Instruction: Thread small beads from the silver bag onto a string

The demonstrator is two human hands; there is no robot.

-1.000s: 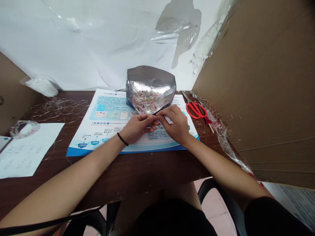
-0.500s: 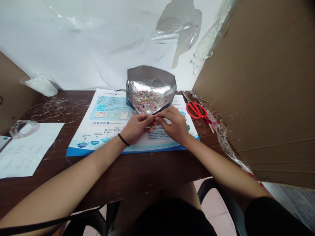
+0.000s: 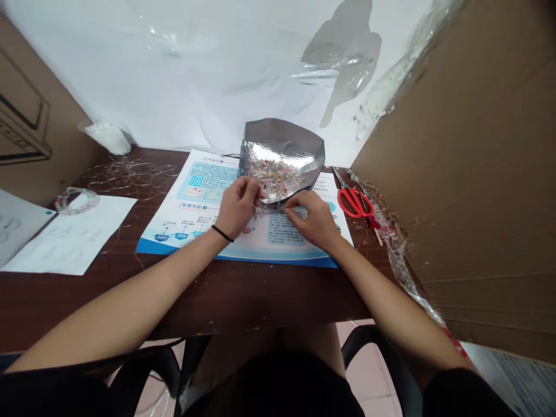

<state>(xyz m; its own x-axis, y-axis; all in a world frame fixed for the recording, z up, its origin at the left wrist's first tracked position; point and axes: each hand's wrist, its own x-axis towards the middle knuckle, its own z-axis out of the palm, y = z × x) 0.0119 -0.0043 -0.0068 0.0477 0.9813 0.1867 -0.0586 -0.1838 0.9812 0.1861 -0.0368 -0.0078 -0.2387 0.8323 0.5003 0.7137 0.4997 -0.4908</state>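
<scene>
An open silver foil bag [image 3: 282,136] full of small coloured beads [image 3: 275,175] stands on a blue and white printed sheet [image 3: 204,191] on the dark wooden table. My left hand [image 3: 237,207] is closed in a pinch at the bag's near left rim, and what its fingers hold is too small to make out. My right hand [image 3: 313,219] rests on the sheet just below the bag's mouth, fingers pinched together on something tiny. The two hands are a little apart.
Red-handled scissors [image 3: 355,201] lie right of the sheet beside a tall cardboard wall [image 3: 469,174]. A beaded ring [image 3: 77,201] and white papers [image 3: 73,234] lie at the left, with tangled clear thread [image 3: 130,174] behind them. Crumpled clear plastic [image 3: 399,255] runs along the cardboard.
My hands, touching at the fingertips before, have separated; the left has risen to the bag's rim. The camera view has shifted, so everything sits further right and slightly higher.
</scene>
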